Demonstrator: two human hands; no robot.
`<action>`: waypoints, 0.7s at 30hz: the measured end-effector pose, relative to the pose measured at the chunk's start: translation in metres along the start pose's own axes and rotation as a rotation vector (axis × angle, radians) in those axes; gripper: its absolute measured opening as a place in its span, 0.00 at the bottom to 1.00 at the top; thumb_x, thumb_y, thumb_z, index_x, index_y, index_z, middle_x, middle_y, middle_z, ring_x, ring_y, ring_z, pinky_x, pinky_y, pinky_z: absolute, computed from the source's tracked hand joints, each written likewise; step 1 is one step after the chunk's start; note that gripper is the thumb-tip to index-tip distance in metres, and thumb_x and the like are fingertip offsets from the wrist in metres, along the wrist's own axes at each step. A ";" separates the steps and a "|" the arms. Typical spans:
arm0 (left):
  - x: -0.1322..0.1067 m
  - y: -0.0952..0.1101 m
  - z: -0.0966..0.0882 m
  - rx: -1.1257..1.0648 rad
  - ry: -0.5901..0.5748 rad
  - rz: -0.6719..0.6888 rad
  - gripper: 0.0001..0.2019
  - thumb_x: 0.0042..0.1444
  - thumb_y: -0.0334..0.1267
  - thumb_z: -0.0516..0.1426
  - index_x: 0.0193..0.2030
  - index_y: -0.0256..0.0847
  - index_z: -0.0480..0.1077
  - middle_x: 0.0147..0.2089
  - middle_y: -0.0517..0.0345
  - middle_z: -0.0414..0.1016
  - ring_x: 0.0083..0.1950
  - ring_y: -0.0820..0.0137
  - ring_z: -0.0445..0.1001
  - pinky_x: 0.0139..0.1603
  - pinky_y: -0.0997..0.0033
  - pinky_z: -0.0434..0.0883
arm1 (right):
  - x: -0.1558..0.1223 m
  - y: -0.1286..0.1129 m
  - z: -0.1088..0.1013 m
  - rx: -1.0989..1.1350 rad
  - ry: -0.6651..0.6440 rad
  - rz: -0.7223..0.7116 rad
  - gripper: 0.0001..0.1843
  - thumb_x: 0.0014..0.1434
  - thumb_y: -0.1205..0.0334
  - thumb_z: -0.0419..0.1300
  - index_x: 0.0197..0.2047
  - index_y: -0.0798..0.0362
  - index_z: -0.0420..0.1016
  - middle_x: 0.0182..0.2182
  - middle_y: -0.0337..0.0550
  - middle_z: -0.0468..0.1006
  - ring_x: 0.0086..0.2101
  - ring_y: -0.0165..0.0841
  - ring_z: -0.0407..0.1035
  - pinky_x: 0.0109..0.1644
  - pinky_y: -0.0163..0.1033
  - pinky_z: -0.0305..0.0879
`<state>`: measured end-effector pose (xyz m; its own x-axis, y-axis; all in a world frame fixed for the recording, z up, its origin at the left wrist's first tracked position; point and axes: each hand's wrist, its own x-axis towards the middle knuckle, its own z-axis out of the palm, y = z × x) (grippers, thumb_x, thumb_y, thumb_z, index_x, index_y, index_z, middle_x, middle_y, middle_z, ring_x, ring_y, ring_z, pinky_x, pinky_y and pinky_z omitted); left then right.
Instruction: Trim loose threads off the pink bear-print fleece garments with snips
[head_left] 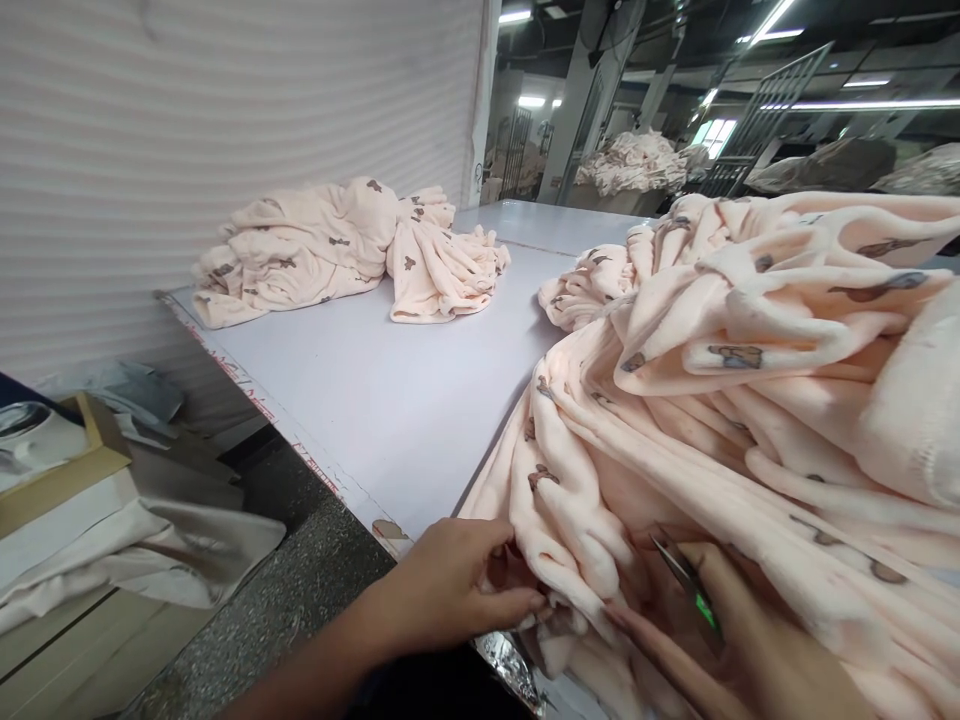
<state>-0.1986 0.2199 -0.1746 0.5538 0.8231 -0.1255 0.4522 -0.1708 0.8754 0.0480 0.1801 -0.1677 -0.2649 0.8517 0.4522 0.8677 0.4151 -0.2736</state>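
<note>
A big heap of pale pink fleece fabric (750,400) printed with small brown bears covers the right side of a white table (390,390). My left hand (457,585) pinches a fold at the fabric's near edge, fingers closed on the cloth. My right hand (712,640) lies low on the fabric at the bottom right and holds small thread snips (686,580) with a green mark, blades pointing up-left into the folds.
A second pile of the same pink fabric (345,250) lies at the table's far left against a white ribbed wall (225,120). White bags and a box (82,500) sit on the floor to the left. More fabric heaps and metal racks (757,120) stand beyond.
</note>
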 end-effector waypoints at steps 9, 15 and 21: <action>0.031 0.006 0.042 -0.414 0.088 -0.021 0.15 0.48 0.46 0.59 0.36 0.36 0.69 0.30 0.58 0.68 0.32 0.70 0.64 0.31 0.75 0.60 | -0.006 -0.003 0.016 -0.140 -0.120 0.111 0.14 0.61 0.50 0.48 0.41 0.52 0.63 0.22 0.42 0.74 0.18 0.36 0.70 0.17 0.37 0.63; 0.028 -0.017 0.039 -0.951 -0.103 -0.052 0.20 0.40 0.47 0.64 0.32 0.35 0.64 0.24 0.63 0.63 0.23 0.79 0.61 0.25 0.81 0.59 | 0.006 0.014 -0.001 -0.055 0.048 0.303 0.09 0.61 0.52 0.48 0.36 0.48 0.61 0.22 0.39 0.73 0.22 0.34 0.72 0.23 0.35 0.67; 0.017 -0.023 0.022 -0.872 -0.132 -0.101 0.18 0.44 0.46 0.63 0.31 0.37 0.61 0.22 0.65 0.62 0.19 0.81 0.59 0.20 0.82 0.57 | 0.012 0.010 -0.012 0.114 0.113 0.460 0.15 0.57 0.43 0.46 0.34 0.45 0.59 0.27 0.41 0.71 0.30 0.41 0.70 0.28 0.44 0.69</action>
<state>-0.1839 0.2256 -0.2069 0.6402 0.7338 -0.2273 -0.1602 0.4170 0.8947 0.0591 0.1902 -0.1548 0.1886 0.9175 0.3502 0.8309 0.0411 -0.5550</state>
